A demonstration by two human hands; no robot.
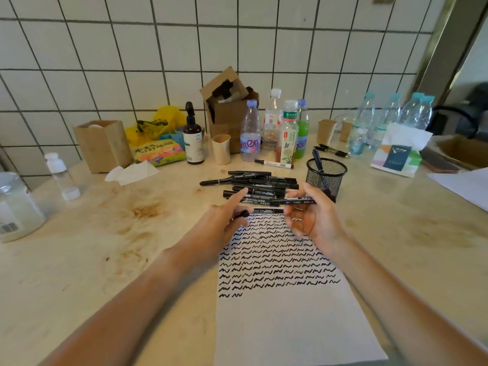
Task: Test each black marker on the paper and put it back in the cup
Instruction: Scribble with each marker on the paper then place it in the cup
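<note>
A white paper sheet lies in front of me, its upper half filled with rows of black squiggles. Behind it sits a pile of several black markers. My right hand pinches one black marker held level above the paper's top edge, its bare tip pointing left. My left hand hovers beside it with the index finger stretched toward the pile and a black cap tucked in its curled fingers. A black mesh cup stands to the right of the pile with one marker inside.
Along the tiled wall stand several plastic bottles, a cardboard box, paper cups, a dark spray bottle and a tissue pack. A white marker lies behind the pile. A jar sits at the far left.
</note>
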